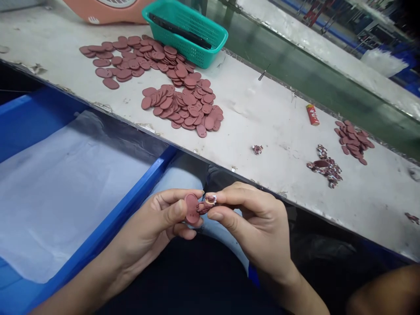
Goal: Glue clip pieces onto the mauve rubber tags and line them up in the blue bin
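My left hand (164, 214) pinches a reddish-brown oval base (192, 208) with small holes, held above my lap. Between the thumb and fingertips of my right hand (252, 218) is a small painted figurine (206, 204), brown with white and yellowish parts. The figurine's lower end meets the oval base; whether they are joined I cannot tell. On the table ahead lie a large heap of similar oval bases (188, 105) and a cluster of small figurines (330, 170). One lone figurine (257, 149) rests nearer my hands.
A teal basket (200, 54) holding a dark bar stands behind the heap. Farther right are a red-labelled small cylinder (313, 114) and a smaller pile of oval pieces (353, 140). A blue bin (131, 197) with a white liner sits at my left, below the table edge.
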{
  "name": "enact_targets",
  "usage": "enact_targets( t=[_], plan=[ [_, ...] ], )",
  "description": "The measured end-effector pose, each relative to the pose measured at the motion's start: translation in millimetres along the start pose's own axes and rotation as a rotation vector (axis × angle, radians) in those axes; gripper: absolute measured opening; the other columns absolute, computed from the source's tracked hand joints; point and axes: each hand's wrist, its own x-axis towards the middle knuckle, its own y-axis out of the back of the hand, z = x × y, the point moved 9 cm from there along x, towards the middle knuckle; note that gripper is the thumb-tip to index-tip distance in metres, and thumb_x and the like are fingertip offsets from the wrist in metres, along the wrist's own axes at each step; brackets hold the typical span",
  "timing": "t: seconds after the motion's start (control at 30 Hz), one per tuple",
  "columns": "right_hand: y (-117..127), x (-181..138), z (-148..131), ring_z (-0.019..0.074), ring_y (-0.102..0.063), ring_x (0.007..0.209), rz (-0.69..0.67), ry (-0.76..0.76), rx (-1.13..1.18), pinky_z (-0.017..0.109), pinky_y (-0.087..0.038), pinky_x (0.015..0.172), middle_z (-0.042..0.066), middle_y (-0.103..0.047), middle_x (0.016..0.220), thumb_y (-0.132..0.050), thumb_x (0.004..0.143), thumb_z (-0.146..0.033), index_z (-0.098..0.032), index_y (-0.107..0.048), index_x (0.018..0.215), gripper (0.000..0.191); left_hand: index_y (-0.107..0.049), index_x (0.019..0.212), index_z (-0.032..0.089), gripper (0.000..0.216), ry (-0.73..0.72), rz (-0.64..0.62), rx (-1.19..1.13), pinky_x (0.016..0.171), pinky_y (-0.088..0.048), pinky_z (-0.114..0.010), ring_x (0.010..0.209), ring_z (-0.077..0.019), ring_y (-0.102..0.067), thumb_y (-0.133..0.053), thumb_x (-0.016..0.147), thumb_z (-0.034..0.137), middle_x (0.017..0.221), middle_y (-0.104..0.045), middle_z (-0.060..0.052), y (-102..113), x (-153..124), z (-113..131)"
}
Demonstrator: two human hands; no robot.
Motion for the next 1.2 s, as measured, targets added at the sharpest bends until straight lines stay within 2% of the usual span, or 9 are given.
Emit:
enact_targets(
  t=[0.37, 0.8, 1.2],
  plan=[
    [-4, 5, -11, 0.0088, -0.071, 0.069, -0.041, 0.097, -0.153, 0.019, -0.055, 0.069, 0.0, -0.08, 0.083, -0.08, 0.082, -0.009, -0.015, -0.076, 0.09, 0.011, -0.082, 0.096, 0.021, 0.032, 0.013, -0.094, -0.003, 0.054, -0.056, -0.013, 0.065, -0.0093, -0.06, -0.085, 0.076, 0.045, 0.075, -0.07, 0.0, -4, 6, -2],
    [-6, 8, -9, 0.0072, -0.07, 0.066, -0.086, 0.081, -0.21, 0.018, -0.056, 0.069, -0.001, -0.079, 0.081, -0.08, 0.082, -0.009, -0.014, -0.075, 0.088, 0.01, -0.083, 0.092, 0.019, 0.037, 0.048, -0.059, -0.052, 0.053, -0.055, -0.011, 0.062, -0.0083, -0.06, -0.087, 0.071, 0.049, 0.07, -0.068, 0.0, -3, 9, -5],
    [-8, 13, -9, 0.0123, -0.071, 0.065, -0.123, 0.108, -0.224, 0.026, -0.059, 0.066, 0.0, -0.079, 0.08, -0.078, 0.084, -0.012, -0.019, -0.075, 0.09, 0.01, -0.082, 0.089, 0.017, 0.038, 0.078, -0.069, -0.084, 0.054, -0.056, -0.012, 0.064, -0.0091, -0.061, -0.088, 0.07, 0.049, 0.071, -0.068, -0.001, -3, 11, -7]
  ],
)
